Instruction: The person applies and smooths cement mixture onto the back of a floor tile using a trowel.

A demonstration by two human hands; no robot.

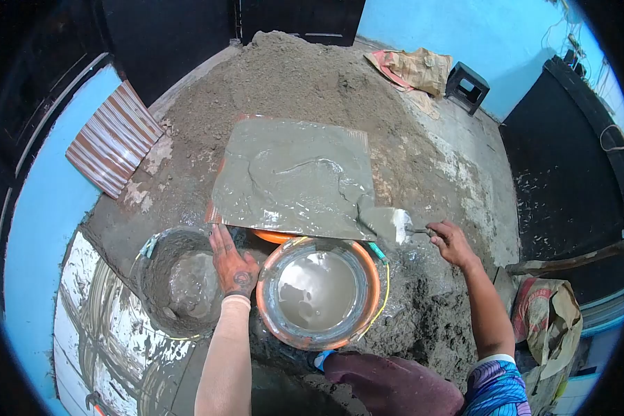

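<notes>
A rectangular tile [305, 173], its ribbed brown edge showing at the corners, lies coated with wet grey cement. My left hand [236, 267] has its fingers stretched out, and their tips touch the tile's near left corner. My right hand [452, 243] is closed around the handle of a trowel [387, 222]. Its cement-smeared blade is at the tile's near right corner. Just below the tile stands an orange-rimmed bucket [262, 295] with grey watery liquid inside. Left of my left hand is a dark bucket [149, 277] with wet cement in it.
A heap of grey sand [270, 76] spreads behind the tile. Another striped tile [114, 139] leans on the left wall. Torn paper sacks [423, 73] and a black stool [468, 88] are at the back right. Another sack [548, 319] lies at right.
</notes>
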